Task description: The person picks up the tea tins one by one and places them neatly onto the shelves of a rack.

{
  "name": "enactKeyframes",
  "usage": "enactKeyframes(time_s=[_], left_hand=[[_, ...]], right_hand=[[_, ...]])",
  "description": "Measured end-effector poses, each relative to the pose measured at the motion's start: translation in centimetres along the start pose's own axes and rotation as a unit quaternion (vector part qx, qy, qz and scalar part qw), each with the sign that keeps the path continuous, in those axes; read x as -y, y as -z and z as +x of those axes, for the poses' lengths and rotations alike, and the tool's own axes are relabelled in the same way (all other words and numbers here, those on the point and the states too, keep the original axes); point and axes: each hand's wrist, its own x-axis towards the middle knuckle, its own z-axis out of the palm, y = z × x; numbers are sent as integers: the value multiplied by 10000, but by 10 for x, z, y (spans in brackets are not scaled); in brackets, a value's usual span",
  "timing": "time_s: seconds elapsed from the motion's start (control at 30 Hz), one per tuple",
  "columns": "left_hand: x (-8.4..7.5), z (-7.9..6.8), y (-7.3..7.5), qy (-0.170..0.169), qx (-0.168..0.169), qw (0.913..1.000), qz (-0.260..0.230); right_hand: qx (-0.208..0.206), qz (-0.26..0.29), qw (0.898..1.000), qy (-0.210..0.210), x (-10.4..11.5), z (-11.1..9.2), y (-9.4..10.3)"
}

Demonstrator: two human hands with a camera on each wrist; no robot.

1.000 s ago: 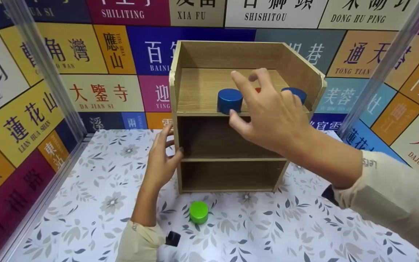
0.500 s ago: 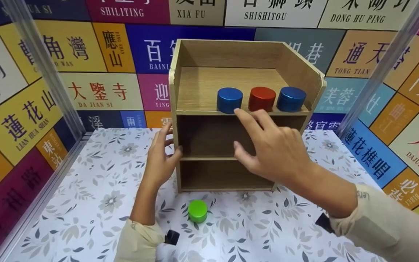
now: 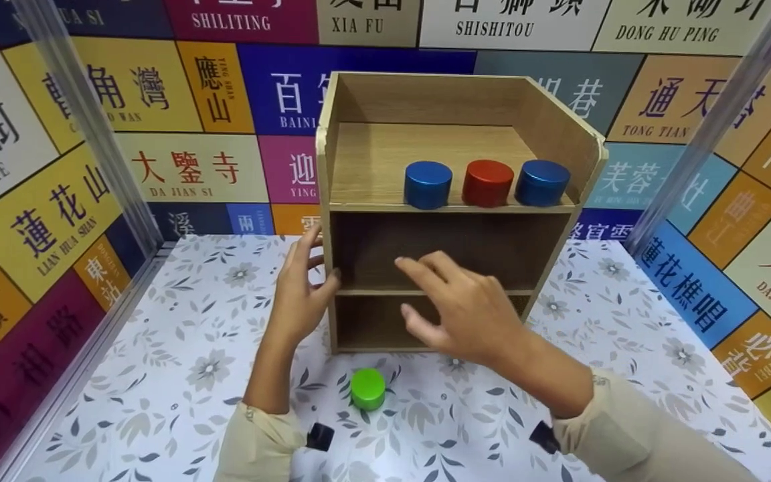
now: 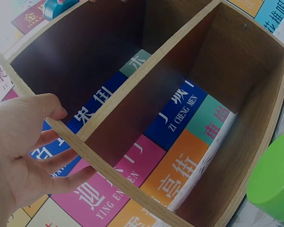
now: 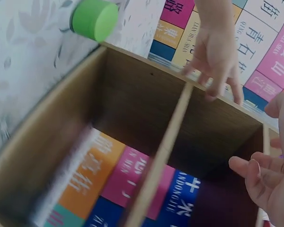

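A small wooden shelf unit (image 3: 372,161) stands on the table. My left hand (image 3: 300,294) holds its left side panel, thumb over the front edge and fingers along the outside, as the left wrist view (image 4: 31,142) also shows. My right hand (image 3: 469,308) hovers in front of the middle shelf board, fingers spread loosely, holding nothing. On the top deck, along its front edge, sit a blue cylinder (image 3: 427,186), a red cylinder (image 3: 488,184) and another blue cylinder (image 3: 542,183). A bright green cylinder (image 3: 367,389) rests on the table before the unit.
A floral-patterned cloth (image 3: 211,368) covers the table. Behind it and at the sides rise walls of colourful place-name signs (image 3: 195,167), with clear upright corner strips. The unit's two lower compartments are open in front, and signs show through its back in the wrist views.
My right hand has come down and left, away from the cylinders on the top deck to the front of the lower compartments. The left hand and the cylinders keep their places.
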Motion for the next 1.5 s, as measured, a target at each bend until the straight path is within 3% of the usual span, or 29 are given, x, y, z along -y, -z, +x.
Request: enactKeyframes(time_s=[0.37,0.63,0.9,1.5], left_hand=[[0,0,-2,-87,-26,10000,9],[0,0,-1,-150,-51,9999,66],[0,-1,1,-161,-81,9997,170],[-1,0,0,-44,-44,9999,106]], right_hand=[[930,773,9926,129,3,-37,-58],[1384,853,9866,133,11,-60,-90],[1628,984,9811,365,21,-72,-107],[2042,944,9728,544,26,-80,-120]])
